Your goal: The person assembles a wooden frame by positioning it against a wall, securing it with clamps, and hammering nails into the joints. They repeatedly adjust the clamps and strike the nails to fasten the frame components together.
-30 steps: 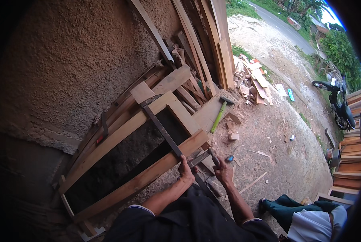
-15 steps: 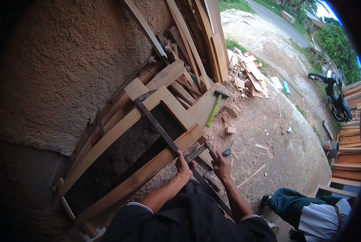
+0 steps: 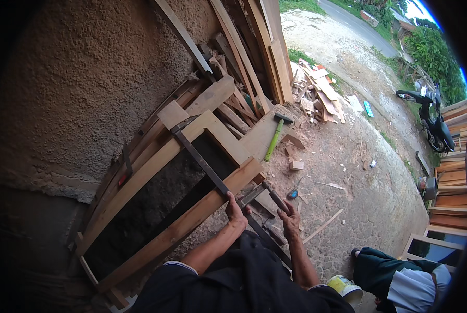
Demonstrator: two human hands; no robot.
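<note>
Hammer (image 3: 275,136) shifted left — scraps (image 3: 317,96) (piled) beyond.

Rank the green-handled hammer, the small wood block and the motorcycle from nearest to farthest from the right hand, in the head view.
1. small wood block, on the ground just beyond the right hand.
2. green-handled hammer, farther up by the frame.
3. motorcycle, far right.

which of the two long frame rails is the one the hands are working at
The lower rail, nearer the person: the left hand rests on the bar clamp right where it crosses this rail. The upper rail lies by the wall, untouched.
</note>
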